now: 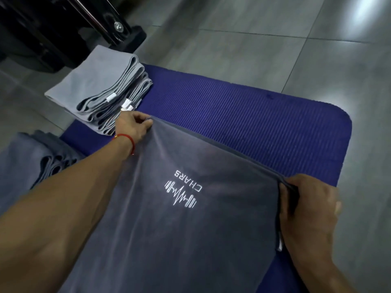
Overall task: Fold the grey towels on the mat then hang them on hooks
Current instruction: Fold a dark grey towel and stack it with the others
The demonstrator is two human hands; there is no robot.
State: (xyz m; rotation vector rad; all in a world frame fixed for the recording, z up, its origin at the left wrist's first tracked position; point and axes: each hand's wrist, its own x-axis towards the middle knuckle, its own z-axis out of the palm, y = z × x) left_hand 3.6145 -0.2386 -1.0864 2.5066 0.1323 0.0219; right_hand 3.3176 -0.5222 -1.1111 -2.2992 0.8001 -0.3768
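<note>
A dark grey towel (211, 218) with a white "CHARS" barbell logo is stretched over the blue ribbed mat (264, 123). My left hand (133, 127) pinches its far left corner. My right hand (309, 204) grips its far right corner, where the edge looks doubled. The far edge runs taut between my two hands. A stack of folded light grey towels (99, 89) lies at the mat's far left corner. No hooks are in view.
Another pile of folded grey towels (36, 163) lies at the left beside my forearm. Black gym equipment with a metal bar (63, 28) stands at the top left. Grey floor tiles (275, 39) surround the mat.
</note>
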